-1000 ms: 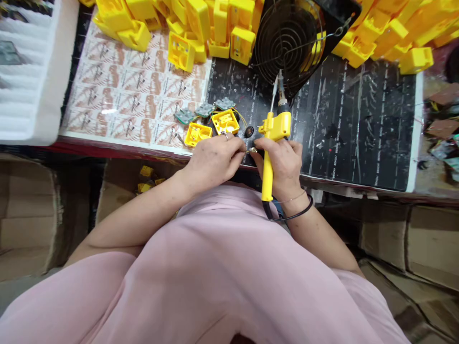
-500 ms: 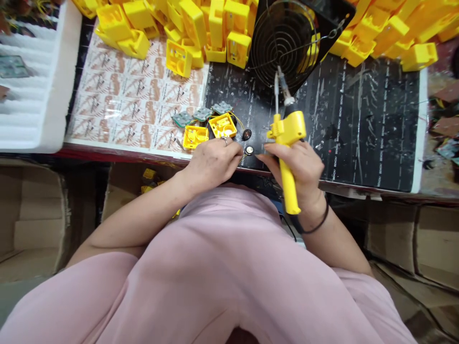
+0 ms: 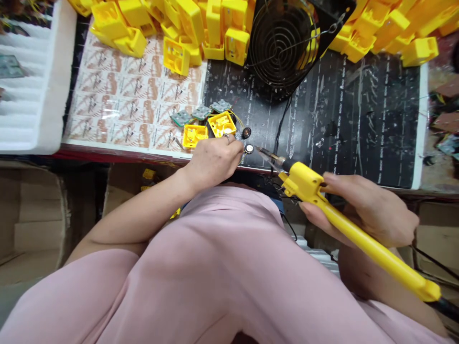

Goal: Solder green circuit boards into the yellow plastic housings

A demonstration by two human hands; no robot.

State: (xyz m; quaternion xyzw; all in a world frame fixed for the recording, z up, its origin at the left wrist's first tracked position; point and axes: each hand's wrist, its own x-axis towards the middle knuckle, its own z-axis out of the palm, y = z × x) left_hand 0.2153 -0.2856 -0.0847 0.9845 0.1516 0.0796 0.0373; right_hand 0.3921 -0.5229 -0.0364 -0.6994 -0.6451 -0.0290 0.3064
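Note:
My right hand grips a yellow soldering iron, its handle slanting down to the right. The iron's metal tip is close to a small round metal disc; I cannot tell whether they touch. Beside that disc, my left hand is closed in a pinch, with a thin wire showing between fingertips and disc. A second, darker disc lies just behind. Two open yellow cases, one left and one right, lie behind my left hand, next to several green circuit boards with wires.
A black fan with a wire guard stands at the back, between heaps of yellow cases. A white foam tray is at the left. A dark cable crosses the bench mat. Cardboard boxes sit below the bench edge.
My right hand has moved right and toward me, turning the soldering iron so its tip swings from pointing at the fan to beside the disc. My left hand has stayed nearly still.

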